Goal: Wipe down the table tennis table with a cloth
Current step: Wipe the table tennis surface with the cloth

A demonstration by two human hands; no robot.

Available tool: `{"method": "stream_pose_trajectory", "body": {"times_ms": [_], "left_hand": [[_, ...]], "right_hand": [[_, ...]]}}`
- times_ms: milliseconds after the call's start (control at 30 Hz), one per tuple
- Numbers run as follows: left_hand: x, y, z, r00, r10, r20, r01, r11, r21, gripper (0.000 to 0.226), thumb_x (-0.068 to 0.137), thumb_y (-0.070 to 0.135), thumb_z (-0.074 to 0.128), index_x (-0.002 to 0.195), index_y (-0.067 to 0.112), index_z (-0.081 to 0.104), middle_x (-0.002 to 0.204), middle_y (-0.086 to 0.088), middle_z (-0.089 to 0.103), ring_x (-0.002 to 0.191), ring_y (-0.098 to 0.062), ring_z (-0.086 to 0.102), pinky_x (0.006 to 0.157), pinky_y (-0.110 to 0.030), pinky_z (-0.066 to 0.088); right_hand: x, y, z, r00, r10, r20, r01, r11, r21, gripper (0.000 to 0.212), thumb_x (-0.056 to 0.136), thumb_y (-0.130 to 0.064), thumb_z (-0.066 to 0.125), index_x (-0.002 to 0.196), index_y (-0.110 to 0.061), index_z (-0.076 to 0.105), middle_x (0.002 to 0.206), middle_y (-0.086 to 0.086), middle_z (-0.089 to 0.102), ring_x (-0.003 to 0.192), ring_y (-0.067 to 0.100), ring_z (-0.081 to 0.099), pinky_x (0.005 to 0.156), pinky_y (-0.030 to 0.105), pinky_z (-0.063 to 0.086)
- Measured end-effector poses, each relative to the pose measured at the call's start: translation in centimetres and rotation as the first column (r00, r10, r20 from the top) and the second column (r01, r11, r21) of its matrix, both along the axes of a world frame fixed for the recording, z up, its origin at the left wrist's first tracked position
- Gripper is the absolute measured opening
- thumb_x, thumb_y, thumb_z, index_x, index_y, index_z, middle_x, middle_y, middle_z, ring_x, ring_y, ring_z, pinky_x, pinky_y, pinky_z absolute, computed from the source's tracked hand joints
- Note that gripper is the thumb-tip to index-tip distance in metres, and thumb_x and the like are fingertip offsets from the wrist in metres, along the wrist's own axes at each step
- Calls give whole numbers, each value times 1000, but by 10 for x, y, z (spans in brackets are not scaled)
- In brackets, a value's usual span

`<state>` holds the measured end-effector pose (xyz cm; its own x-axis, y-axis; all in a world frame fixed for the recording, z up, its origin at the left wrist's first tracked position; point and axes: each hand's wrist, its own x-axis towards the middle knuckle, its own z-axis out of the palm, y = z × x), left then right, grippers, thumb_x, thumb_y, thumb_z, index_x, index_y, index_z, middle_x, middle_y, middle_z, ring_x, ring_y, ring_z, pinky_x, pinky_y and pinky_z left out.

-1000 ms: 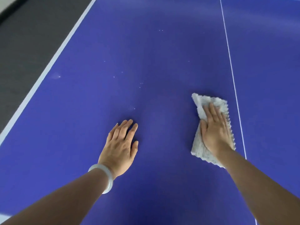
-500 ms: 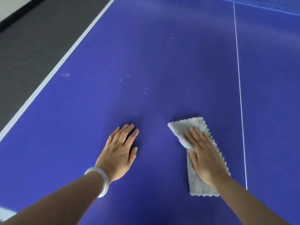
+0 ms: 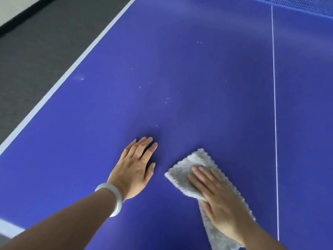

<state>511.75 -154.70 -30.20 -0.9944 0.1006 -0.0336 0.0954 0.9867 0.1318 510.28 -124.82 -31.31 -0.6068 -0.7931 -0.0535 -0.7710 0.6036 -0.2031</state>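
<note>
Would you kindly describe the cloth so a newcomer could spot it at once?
Start with the blue table tennis table and its thin white centre line. Left of that line, near the bottom, the right hand presses flat on the cloth. It alone is pale grey, fluffy and scallop-edged.

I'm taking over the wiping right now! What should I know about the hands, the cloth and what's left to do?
Left hand: open, flat on the table, holding nothing.
Right hand: fingers straight, pressing the grey cloth onto the table, between the left hand and the white centre line.
Done: cannot tell which parts are already wiped.
Left: small white specks lie ahead of both hands, toward the net; that area probably needs wiping next.
</note>
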Motion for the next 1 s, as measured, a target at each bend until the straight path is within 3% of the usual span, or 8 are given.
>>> {"method": "stream_pose_trajectory", "body": {"times_ms": [100,267,367,500,633,733,833,1000], "left_hand": [[-1,1,0,1000,-7,0,7,1000,2,56,97,39,32,146,15,44,150,-4,41,141,-21,30,120,-34,11],[-1,3,4,1000,3,2,-3,1000,13,56,96,38,33,145,14,46,149,-5,43,140,-20,26,120,-30,7],[-1,5,6,1000,1,-8,-1,1000,17,56,96,38,33,143,11,48,148,-7,45,138,-20,27,120,-28,3],[-1,4,7,1000,0,3,0,1000,16,57,96,38,32,144,12,47,149,-7,44,139,-21,27,120,-33,10],[0,4,6,1000,5,-15,-5,1000,22,56,96,38,33,143,13,47,148,-6,45,139,-20,27,119,-33,12],[-1,4,7,1000,-1,-16,1,1000,21,55,96,38,33,143,13,48,147,-6,46,138,-20,26,118,-32,10],[-1,5,7,1000,2,-13,-2,999,32,56,95,38,33,142,12,49,147,-7,46,138,-20,25,118,-29,6],[-1,4,7,1000,-2,-4,2,1000,17,56,97,39,30,142,11,48,149,-7,43,139,-22,30,120,-32,7]], "right_hand": [[-71,40,7,918,-397,2,397,918,-2,55,103,-29,25,157,-20,20,166,-1,13,154,13,8,125,39,8],[-154,-31,7,454,-891,10,890,453,-48,58,105,-27,26,159,-10,11,167,8,6,154,23,1,125,44,2],[-112,-88,2,673,-740,-1,737,671,-87,60,103,-25,27,159,-11,12,167,9,8,154,23,1,125,44,1],[-13,-59,-2,980,-190,-53,189,982,-7,56,103,-28,27,157,-14,24,166,5,14,154,22,8,125,43,8],[-68,4,4,949,-315,-12,315,949,7,54,102,-27,27,154,-15,32,163,6,25,153,19,14,125,38,7],[-129,-11,7,691,-722,-25,722,691,8,57,104,-28,22,159,-13,15,167,6,10,154,20,4,126,42,4],[-138,-68,8,518,-855,8,855,518,-25,60,104,-28,26,159,-10,8,167,8,3,154,24,0,125,46,3],[-22,-101,-1,955,-291,-55,288,956,-48,56,104,-29,26,157,-10,22,166,7,14,154,23,5,124,47,12]]}}
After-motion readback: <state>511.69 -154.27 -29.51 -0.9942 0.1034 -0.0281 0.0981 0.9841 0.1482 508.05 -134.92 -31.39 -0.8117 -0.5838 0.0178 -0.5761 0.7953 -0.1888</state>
